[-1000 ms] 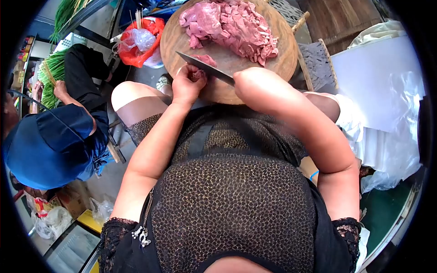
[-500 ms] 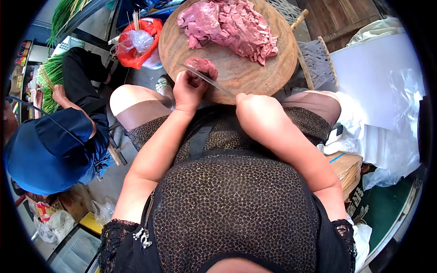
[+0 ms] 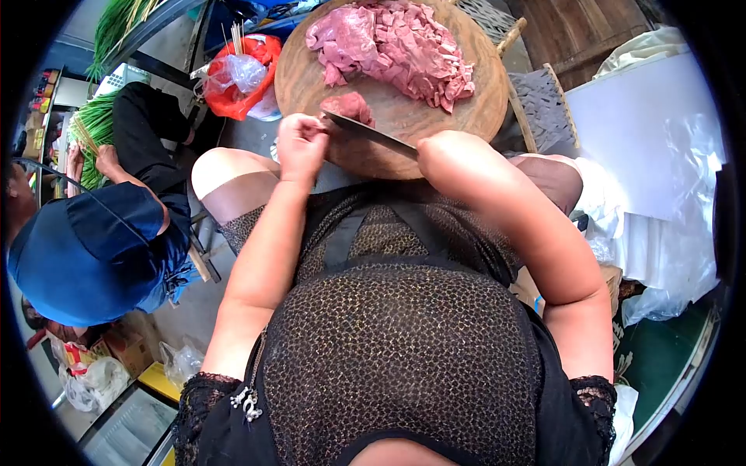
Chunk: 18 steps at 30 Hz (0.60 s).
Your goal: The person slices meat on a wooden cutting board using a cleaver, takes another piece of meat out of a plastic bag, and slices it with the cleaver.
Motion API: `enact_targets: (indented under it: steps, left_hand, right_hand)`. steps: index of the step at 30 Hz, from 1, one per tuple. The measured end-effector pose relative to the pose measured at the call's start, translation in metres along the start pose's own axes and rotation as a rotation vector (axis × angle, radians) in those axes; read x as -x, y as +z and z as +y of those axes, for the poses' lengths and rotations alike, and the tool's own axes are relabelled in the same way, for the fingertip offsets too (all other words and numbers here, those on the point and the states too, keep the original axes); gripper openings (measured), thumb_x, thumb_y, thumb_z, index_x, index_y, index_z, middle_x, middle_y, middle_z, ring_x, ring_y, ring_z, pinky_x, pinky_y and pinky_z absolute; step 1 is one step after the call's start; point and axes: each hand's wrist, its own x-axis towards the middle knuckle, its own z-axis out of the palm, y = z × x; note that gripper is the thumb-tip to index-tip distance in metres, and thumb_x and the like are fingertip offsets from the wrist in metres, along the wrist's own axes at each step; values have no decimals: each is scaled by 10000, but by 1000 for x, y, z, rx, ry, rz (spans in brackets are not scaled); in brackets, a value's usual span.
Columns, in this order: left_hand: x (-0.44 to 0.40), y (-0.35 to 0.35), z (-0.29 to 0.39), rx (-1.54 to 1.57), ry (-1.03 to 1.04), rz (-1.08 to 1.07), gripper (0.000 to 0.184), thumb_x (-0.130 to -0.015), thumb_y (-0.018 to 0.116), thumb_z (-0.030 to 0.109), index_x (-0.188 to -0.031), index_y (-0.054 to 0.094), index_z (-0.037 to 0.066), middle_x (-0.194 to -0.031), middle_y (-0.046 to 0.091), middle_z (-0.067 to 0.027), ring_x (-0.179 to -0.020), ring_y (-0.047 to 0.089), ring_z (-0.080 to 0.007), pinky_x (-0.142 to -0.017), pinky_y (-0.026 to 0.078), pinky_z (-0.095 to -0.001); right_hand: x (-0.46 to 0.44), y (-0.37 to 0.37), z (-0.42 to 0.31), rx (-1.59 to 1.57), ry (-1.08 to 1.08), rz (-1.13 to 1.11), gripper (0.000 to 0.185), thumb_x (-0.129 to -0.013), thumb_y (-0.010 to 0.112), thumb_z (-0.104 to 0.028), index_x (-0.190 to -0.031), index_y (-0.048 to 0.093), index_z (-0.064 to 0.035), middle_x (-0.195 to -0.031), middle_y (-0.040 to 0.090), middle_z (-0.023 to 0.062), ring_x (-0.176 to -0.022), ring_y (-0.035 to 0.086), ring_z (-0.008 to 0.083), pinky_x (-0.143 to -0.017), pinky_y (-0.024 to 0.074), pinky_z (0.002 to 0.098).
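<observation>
Gripping the knife (image 3: 374, 137) in my right hand (image 3: 444, 155), I am pointing its tip toward my left hand (image 3: 302, 147), which is hovering curled just beside it; whether that one is pinching anything, I cannot tell. The raw meat chunk (image 3: 349, 106) is lying just beyond the blade on the round chopping block (image 3: 299, 81). If proving slick, it could be skidding, bringing the edge onto my left hand.
</observation>
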Motion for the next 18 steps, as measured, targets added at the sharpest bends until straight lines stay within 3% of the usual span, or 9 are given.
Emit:
enact_targets:
  steps: [2, 3, 7, 11, 12, 14, 18]
  left_hand:
    - [-14, -12, -2, 504, -453, 56, 239, -824, 702, -33, -1000, 554, 31, -949, 677, -87, -849, 674, -171, -778, 561, -293]
    - [-20, -18, 1, 607, -522, -10, 318, -870, 699, -26, -1125, 512, -5, -1000, 699, -145, -908, 688, -199, -818, 574, -313]
    - [-15, -8, 36, 819, -556, -47, 430, -892, 712, 18, -1266, 502, -11, -1055, 692, -138, -889, 694, -199, -820, 571, -310]
    - [-8, 5, 37, 797, -558, -240, 396, -919, 688, 32, -1281, 529, 10, -1060, 689, -105, -904, 694, -198, -812, 580, -316]
    - [-7, 7, 45, 730, -553, -280, 364, -926, 691, 51, -1263, 564, -1, -1102, 693, -93, -945, 678, -161, -835, 572, -300]
    - [-7, 14, 25, 645, -526, -340, 321, -942, 681, 78, -1245, 606, 4, -1043, 708, -59, -891, 680, -145, -795, 571, -281]
    - [-15, 4, 42, 441, -544, -313, 285, -953, 664, 77, -1226, 638, 0, -1042, 691, -63, -822, 685, -136, -730, 579, -256]
  right_hand:
    - [4, -2, 11, -19, 3, -13, 210, -832, 549, -121, -866, 717, 1, -853, 699, 244, -852, 695, 404, -778, 555, 490]
    - [3, -3, 16, -41, 40, 12, 213, -840, 551, -140, -873, 714, -6, -856, 698, 239, -854, 691, 405, -788, 549, 496]
    - [-4, 7, 49, -141, 133, 159, 255, -883, 565, -236, -880, 701, -19, -841, 681, 244, -847, 674, 418, -808, 528, 515]
    - [-5, 19, 48, -171, 127, 207, 267, -892, 561, -244, -871, 690, -11, -837, 677, 249, -846, 670, 422, -796, 529, 514]
    - [-3, 20, 43, -201, 126, 194, 286, -897, 558, -255, -868, 681, 2, -846, 673, 260, -852, 667, 426, -794, 526, 517]
    - [-1, 32, 45, -259, 158, 168, 305, -907, 550, -264, -880, 673, 14, -858, 671, 271, -864, 663, 433, -803, 519, 522]
    - [8, 47, 49, -310, 197, 197, 314, -916, 540, -266, -899, 667, 21, -863, 669, 277, -870, 659, 441, -809, 510, 529]
